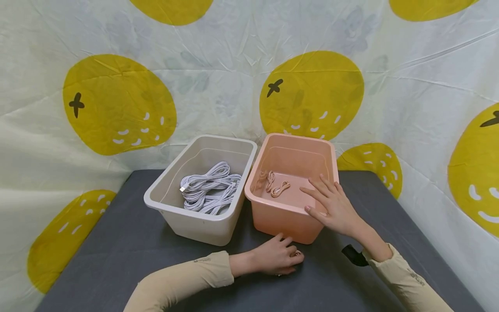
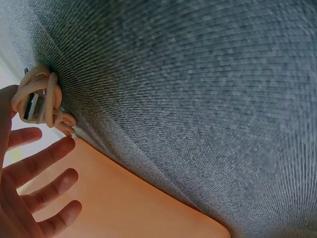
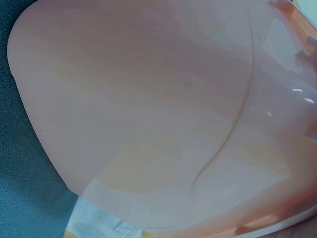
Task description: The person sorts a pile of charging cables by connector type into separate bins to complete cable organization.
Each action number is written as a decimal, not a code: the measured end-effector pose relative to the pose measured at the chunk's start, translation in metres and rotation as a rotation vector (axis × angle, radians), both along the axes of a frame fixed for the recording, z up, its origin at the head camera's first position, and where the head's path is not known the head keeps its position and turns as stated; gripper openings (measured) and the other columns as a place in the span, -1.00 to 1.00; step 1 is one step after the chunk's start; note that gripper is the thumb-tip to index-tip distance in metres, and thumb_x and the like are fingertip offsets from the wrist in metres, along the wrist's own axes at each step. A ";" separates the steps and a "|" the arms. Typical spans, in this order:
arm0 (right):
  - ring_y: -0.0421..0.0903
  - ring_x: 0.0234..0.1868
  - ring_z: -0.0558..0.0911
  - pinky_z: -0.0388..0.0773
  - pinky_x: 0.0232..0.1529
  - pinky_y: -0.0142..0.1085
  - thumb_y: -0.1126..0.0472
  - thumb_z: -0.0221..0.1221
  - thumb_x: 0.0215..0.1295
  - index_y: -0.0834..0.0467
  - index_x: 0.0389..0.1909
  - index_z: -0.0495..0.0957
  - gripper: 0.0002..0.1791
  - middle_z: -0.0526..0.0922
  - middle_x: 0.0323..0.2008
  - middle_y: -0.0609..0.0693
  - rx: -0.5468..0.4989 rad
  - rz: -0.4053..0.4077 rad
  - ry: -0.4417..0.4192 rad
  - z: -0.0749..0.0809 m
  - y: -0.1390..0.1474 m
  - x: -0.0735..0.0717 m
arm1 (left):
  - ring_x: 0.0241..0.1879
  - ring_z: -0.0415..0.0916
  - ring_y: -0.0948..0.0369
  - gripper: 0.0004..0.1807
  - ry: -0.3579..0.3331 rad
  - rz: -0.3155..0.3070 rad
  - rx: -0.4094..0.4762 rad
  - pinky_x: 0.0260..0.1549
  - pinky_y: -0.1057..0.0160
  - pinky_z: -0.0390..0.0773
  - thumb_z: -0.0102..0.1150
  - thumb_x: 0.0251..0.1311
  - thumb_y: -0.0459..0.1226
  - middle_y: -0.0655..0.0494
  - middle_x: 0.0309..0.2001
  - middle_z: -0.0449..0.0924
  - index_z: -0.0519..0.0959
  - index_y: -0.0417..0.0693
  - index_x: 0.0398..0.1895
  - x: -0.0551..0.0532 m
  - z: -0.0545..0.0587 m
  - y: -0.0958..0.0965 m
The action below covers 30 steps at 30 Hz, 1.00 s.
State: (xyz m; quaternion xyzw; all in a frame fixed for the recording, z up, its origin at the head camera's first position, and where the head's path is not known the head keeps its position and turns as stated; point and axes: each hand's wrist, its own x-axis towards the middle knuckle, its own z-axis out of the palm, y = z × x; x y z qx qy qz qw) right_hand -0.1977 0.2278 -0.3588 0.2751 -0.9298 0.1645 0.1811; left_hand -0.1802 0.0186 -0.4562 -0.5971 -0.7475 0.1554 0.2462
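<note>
My left hand (image 1: 274,256) is low over the dark table, just in front of the pink bin (image 1: 286,225). Its thumb and index finger hold a small coiled peach cable (image 2: 37,99), whose metal plug shows in the left wrist view; the other fingers are spread. My right hand (image 1: 333,206) hovers at the pink bin's front right rim, fingers spread and holding nothing. Whether it touches the rim I cannot tell. Two peach cable coils (image 1: 280,189) lie inside that bin. The right wrist view shows the bin's outer wall (image 3: 148,99), not the hand's fingers.
Left of the pink bin stands a beige bin (image 1: 187,216) with several bundled white cables (image 1: 210,188). The two bins stand side by side on a dark cloth-covered table (image 1: 128,242). A patterned curtain (image 1: 218,95) hangs behind. A black object (image 1: 354,255) is by the right wrist.
</note>
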 end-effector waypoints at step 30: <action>0.14 0.38 -0.02 -0.11 0.16 0.29 -0.04 0.11 0.11 -0.02 0.15 0.37 -0.46 0.24 0.27 0.16 0.001 0.003 0.013 0.000 0.000 0.000 | -0.32 0.36 0.26 -0.81 0.036 0.038 0.008 -0.35 0.30 0.30 -0.09 0.18 -0.04 0.29 -0.35 0.48 0.42 0.24 -0.17 0.003 0.011 -0.009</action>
